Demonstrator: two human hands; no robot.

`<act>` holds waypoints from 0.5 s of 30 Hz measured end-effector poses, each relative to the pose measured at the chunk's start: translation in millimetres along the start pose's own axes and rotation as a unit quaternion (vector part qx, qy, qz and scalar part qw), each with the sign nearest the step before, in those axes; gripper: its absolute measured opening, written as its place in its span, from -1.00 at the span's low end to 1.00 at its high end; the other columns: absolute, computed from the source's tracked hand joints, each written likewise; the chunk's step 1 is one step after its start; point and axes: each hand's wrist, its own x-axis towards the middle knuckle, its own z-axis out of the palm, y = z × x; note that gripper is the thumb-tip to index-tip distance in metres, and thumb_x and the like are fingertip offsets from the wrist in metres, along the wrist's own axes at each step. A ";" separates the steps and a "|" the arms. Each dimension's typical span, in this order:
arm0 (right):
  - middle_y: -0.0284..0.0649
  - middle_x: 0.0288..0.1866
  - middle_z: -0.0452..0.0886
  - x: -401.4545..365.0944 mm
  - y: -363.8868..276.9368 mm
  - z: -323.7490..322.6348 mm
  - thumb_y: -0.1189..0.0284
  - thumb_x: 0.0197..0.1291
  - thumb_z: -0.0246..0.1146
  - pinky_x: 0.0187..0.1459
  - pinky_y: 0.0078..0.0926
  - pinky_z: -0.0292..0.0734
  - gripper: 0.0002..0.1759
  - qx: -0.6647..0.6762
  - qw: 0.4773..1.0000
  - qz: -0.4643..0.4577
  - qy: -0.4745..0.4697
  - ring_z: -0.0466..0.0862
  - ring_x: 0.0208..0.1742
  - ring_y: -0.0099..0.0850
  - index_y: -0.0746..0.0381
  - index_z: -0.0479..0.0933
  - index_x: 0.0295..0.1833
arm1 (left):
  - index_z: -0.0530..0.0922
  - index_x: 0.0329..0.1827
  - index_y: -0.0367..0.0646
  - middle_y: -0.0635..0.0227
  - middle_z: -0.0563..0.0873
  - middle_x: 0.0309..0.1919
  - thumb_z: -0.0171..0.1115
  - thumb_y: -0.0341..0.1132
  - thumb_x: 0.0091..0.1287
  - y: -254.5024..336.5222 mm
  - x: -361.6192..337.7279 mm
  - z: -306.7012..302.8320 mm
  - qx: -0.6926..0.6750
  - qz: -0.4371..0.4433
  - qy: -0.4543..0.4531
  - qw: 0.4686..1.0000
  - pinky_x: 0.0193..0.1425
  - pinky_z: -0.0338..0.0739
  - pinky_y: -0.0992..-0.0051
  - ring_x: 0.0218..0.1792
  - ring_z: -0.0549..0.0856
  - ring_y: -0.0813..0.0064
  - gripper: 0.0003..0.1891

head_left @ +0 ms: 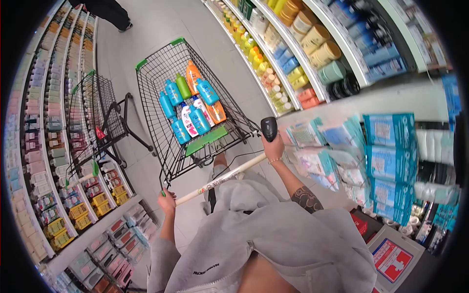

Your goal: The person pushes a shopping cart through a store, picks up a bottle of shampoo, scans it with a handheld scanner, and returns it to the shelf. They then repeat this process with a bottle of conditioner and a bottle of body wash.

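A black wire shopping cart (229,100) with green corner pieces stands in front of me. Blue shampoo bottles (198,118), orange bottles (193,73), a green bottle (182,87) and white pump bottles (187,121) lie in its basket. My left hand (167,200) is closed around the left end of the pale cart handle (227,177). At the handle's right end, my right hand (272,147) is closed on what looks like a black handheld barcode scanner (268,129). A thin dark cable runs from near that hand across the handle.
Another cart (97,122) stands at left beside shelves of bottles (53,110). Stocked shelves (303,44) line the right, with hanging blue packs (389,163) below them. A grey box with a red-and-white sign (392,260) is at lower right. A person's dark-clothed leg (115,14) shows ahead in the aisle.
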 end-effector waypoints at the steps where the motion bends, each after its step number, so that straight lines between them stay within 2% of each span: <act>1: 0.03 -0.27 0.62 9.4 -5.7 6.0 0.15 -0.08 0.38 -0.17 -0.12 0.52 -0.45 -0.009 1.000 0.009 -0.005 0.63 -0.21 0.01 0.33 0.47 -0.08 | 0.47 -0.49 -0.30 0.22 0.64 -0.63 -0.04 -0.12 0.45 9.1 8.3 3.1 -0.001 -0.008 0.002 1.000 -0.57 0.51 0.45 -0.64 0.66 0.44 -0.56; 5: 0.07 -0.30 0.62 48.8 -28.6 28.8 0.10 -0.05 0.37 -0.20 -0.11 0.50 -0.45 -0.017 1.000 0.005 -0.006 0.62 -0.24 0.05 0.33 0.48 -0.12 | 0.47 -0.49 -0.29 0.23 0.65 -0.63 -0.02 -0.12 0.44 39.2 50.6 21.1 -0.006 0.000 0.015 1.000 -0.61 0.48 0.48 -0.64 0.65 0.46 -0.58; 8: 0.09 -0.33 0.62 86.8 -32.9 54.7 0.06 -0.01 0.36 -0.21 -0.10 0.49 -0.45 -0.016 1.000 0.001 -0.007 0.62 -0.25 0.08 0.35 0.49 -0.17 | 0.47 -0.48 -0.29 0.23 0.65 -0.62 0.00 -0.12 0.43 71.3 80.0 40.7 -0.036 -0.027 0.011 0.999 -0.62 0.48 0.49 -0.63 0.65 0.49 -0.58; 11: 0.10 -0.35 0.62 122.3 -37.1 76.2 0.02 -0.03 0.36 -0.21 -0.08 0.50 -0.42 -0.034 0.999 0.013 0.006 0.63 -0.27 0.09 0.34 0.49 -0.19 | 0.47 -0.49 -0.29 0.23 0.65 -0.62 0.03 -0.11 0.42 87.9 103.3 58.8 -0.052 -0.006 0.025 0.998 -0.59 0.50 0.46 -0.65 0.64 0.50 -0.58; 13: 0.10 -0.35 0.62 147.1 -53.9 85.4 0.00 -0.04 0.35 -0.22 -0.07 0.50 -0.42 -0.037 0.999 0.017 0.002 0.63 -0.27 0.09 0.34 0.49 -0.19 | 0.50 -0.45 -0.29 0.23 0.65 -0.62 0.04 -0.10 0.41 104.5 126.7 65.0 -0.032 0.041 0.030 0.998 -0.55 0.51 0.44 -0.63 0.66 0.49 -0.59; 15: 0.09 -0.37 0.62 171.9 -67.1 101.1 -0.05 -0.05 0.34 -0.24 -0.06 0.50 -0.39 -0.051 0.998 0.008 0.018 0.63 -0.29 0.07 0.32 0.49 -0.20 | 0.51 -0.44 -0.29 0.24 0.65 -0.61 0.05 -0.09 0.41 125.4 147.2 72.5 -0.004 0.026 0.027 0.999 -0.55 0.51 0.44 -0.61 0.68 0.48 -0.59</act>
